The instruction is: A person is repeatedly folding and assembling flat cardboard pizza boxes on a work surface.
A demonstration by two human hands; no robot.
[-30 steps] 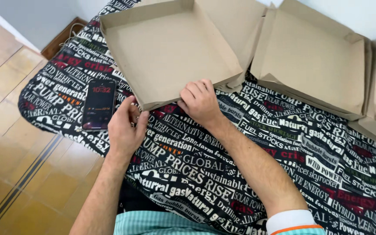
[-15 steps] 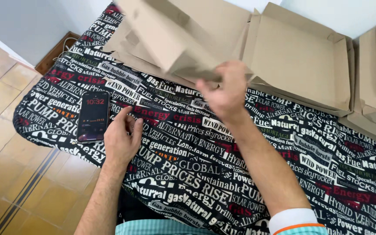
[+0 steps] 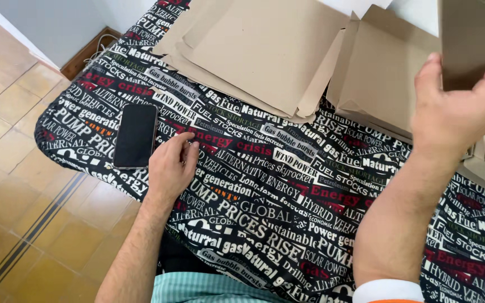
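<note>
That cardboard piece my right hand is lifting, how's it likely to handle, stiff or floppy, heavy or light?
The cardboard piece probably feels light: the right hand raises it alone by one edge. It looks fairly stiff, standing flat without drooping, though the folds in the flat cardboard blanks on the printed cloth suggest it may hinge at its creases. The matte surface seems unlikely to slip.

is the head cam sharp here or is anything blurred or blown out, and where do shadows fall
Head view: the cloth, phone and left hand are sharp under soft, even light; the raised right hand and its cardboard piece sit close to the lens and look slightly soft; the top edge is bright white; faint shadows lie under the flat cardboard.
</note>
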